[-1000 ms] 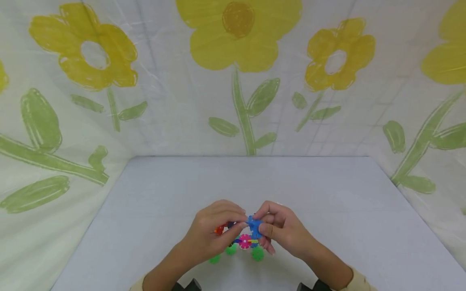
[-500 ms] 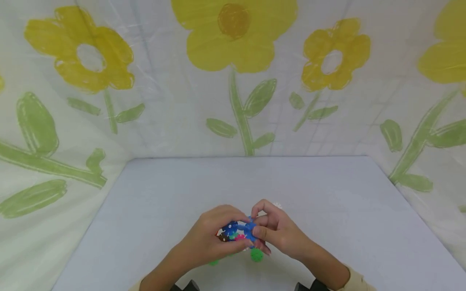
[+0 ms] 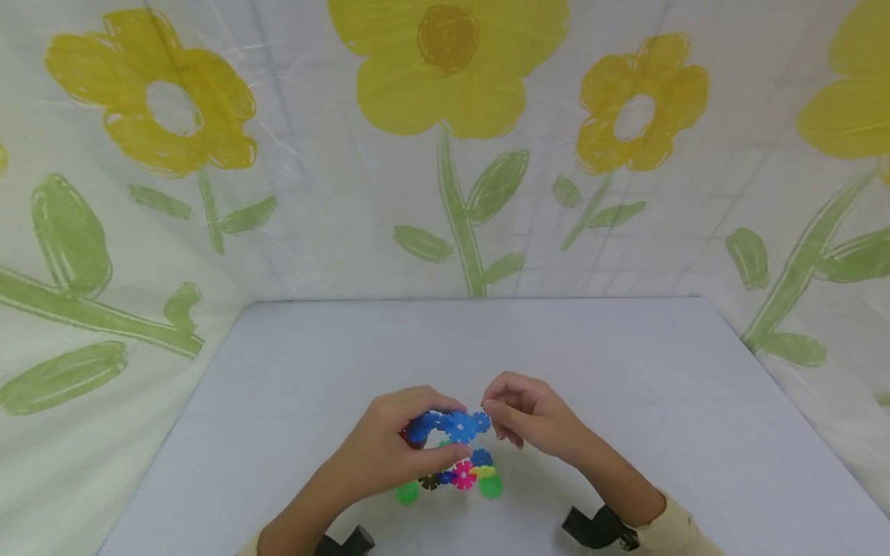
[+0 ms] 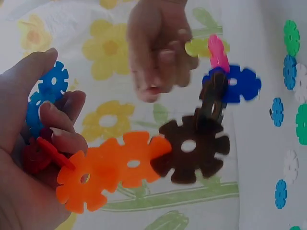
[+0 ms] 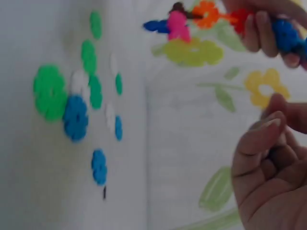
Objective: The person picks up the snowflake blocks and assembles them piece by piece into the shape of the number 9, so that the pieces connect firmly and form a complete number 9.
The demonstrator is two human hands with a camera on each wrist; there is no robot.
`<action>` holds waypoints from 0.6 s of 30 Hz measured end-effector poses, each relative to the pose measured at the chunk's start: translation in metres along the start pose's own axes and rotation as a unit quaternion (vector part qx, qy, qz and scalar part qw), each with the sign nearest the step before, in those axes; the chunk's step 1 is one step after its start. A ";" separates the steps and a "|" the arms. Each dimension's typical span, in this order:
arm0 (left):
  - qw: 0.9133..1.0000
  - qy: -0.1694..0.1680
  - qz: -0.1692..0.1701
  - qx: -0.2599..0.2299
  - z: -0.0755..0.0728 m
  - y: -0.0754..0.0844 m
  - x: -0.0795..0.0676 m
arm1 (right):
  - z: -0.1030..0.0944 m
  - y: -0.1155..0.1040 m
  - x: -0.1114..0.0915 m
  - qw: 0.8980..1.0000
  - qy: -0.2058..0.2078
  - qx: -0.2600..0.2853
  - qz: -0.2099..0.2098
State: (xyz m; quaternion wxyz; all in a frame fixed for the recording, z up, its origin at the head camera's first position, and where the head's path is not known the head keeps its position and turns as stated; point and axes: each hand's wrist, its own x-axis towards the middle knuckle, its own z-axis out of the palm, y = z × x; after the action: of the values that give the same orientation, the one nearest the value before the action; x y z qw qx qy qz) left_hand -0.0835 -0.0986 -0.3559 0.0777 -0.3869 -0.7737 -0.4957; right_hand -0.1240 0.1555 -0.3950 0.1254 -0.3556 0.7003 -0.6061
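My left hand (image 3: pixel 396 436) grips a chain of interlocking notched plastic discs (image 3: pixel 460 426) at its blue and red section. In the left wrist view, orange discs (image 4: pixel 133 160) run from the red part to a brown disc (image 4: pixel 189 148). Dark blue (image 4: pixel 235 84), pink (image 4: pixel 218 52) and yellow pieces follow at the other end. Blue discs (image 4: pixel 53 81) show between thumb and fingers of that hand. Just right of the blue end, my right hand (image 3: pixel 538 413) has loosely bent fingers and nothing visible between them; its fingertips are close beside the outermost blue disc.
Loose green (image 5: pixel 50 92), blue (image 5: pixel 76 117) and white discs lie scattered on the white table (image 3: pixel 626 347). Green discs (image 3: pixel 490 486) show below the chain in the head view. A flower-printed sheet (image 3: pixel 313 154) hangs behind and at the sides.
Earlier both hands held the blue section together. The right hand has let go and drawn slightly away, while the left hand keeps the chain, its blue discs now stretched out toward the right.
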 end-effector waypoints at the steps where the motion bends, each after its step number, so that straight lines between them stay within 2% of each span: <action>1: 1.000 0.007 -0.002 0.004 -0.002 0.000 0.000 | -0.002 0.006 0.001 0.999 -0.010 -0.046 0.018; 3: 1.000 0.018 0.002 0.008 -0.005 0.001 0.000 | -0.004 0.017 0.003 0.988 -0.046 -0.140 0.051; 5: 1.000 0.024 0.004 0.009 -0.007 0.001 0.000 | -0.003 0.027 0.004 0.968 -0.090 -0.218 0.086; 7: 1.000 0.026 0.003 0.009 -0.008 0.001 0.000 | 0.001 0.035 0.004 0.948 -0.129 -0.271 0.106; 9: 1.000 0.026 0.005 0.006 -0.009 0.001 0.000 | 0.005 0.041 0.004 0.935 -0.153 -0.297 0.121; 12: 1.000 0.028 0.011 0.002 -0.009 0.001 0.000 | 0.009 0.046 0.004 0.927 -0.161 -0.312 0.128; 18: 1.000 0.030 0.009 0.003 -0.009 0.001 0.000 | 0.010 0.045 0.003 0.926 -0.145 -0.326 0.128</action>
State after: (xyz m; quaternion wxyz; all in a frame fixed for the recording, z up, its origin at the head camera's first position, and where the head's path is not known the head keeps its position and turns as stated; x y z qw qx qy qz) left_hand -0.0850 -0.1060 -0.3512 0.1066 -0.3790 -0.7687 -0.5040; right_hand -0.1361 0.1463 -0.4389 0.1794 -0.3680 0.8729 -0.2654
